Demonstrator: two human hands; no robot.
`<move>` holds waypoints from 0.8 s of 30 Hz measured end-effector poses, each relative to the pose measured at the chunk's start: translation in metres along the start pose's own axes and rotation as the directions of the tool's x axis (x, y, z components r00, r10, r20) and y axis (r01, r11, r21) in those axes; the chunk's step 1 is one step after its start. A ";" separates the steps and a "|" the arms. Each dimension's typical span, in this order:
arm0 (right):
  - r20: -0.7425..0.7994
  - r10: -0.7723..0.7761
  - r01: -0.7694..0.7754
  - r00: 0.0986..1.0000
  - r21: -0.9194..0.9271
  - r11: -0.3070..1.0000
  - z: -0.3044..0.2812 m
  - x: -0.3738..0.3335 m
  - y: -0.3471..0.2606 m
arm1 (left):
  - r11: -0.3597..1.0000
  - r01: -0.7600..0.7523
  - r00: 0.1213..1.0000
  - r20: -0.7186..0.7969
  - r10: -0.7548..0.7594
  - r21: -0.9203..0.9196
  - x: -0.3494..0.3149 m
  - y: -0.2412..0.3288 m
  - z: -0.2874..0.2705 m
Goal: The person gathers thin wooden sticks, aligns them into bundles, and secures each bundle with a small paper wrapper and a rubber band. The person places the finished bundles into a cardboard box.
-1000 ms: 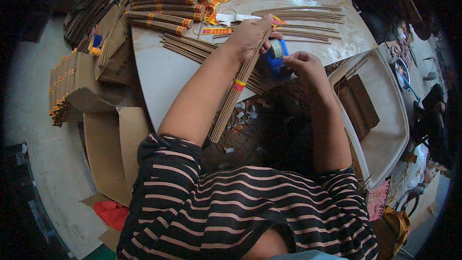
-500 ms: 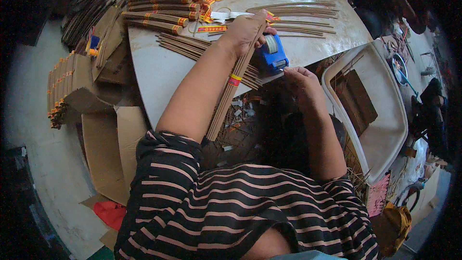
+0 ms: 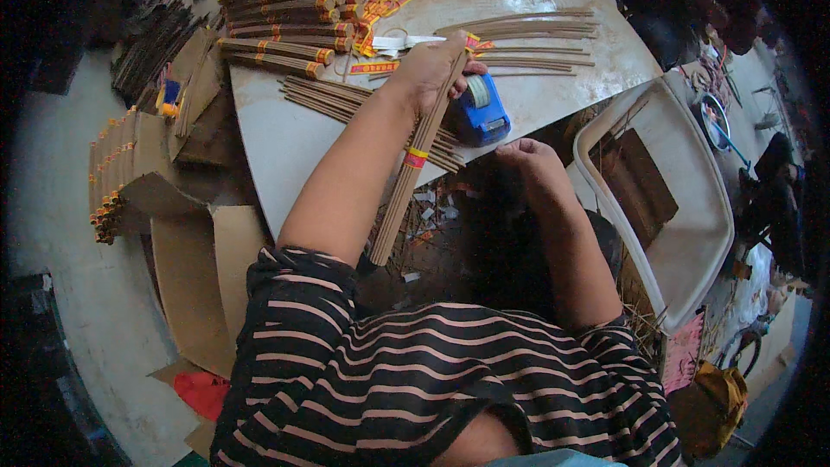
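Left hand (image 3: 435, 73) wrapped around slim brown stick bundle (image 3: 400, 199) | right hand (image 3: 533, 164) pinched near blue plastic tape dispenser (image 3: 488, 114) | bundle likely light, stiff, brittle; grip at red-yellow band (image 3: 415, 157)

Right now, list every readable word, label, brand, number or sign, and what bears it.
Nothing is legible:
Red-yellow paper band around the long brown stick bundle in the left hand: too small.
Red-yellow paper strips on the pale tabletop: too small.
Pink sheet, dark marks: blurred.
Bright red item, white marks: blurred.
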State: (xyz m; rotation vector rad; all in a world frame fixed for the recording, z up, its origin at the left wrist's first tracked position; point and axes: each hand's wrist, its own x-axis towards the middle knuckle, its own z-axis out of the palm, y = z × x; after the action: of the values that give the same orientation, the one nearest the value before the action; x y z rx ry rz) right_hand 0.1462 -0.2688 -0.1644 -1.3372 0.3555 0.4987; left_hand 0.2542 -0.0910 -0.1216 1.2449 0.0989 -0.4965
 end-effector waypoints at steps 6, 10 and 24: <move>0.137 -0.263 0.252 0.955 0.093 0.963 0.006 -0.035 -0.028 | 0.993 -0.111 0.993 0.050 0.109 0.031 -0.060 0.042 0.007; 0.302 -0.437 0.411 0.847 0.151 0.899 0.038 -0.082 -0.067 | 0.990 -0.108 0.991 0.084 0.100 0.092 -0.139 0.055 0.010; 0.507 -0.391 0.453 0.768 0.001 0.891 0.089 -0.154 -0.061 | 0.999 -0.030 0.998 0.061 0.029 0.011 -0.271 0.020 0.027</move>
State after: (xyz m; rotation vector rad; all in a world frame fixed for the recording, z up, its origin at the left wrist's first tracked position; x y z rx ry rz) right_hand 0.0455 -0.2125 -0.0157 -1.3010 -0.4114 0.4637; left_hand 0.0160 -0.0286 -0.0037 1.2405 0.0265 -0.5096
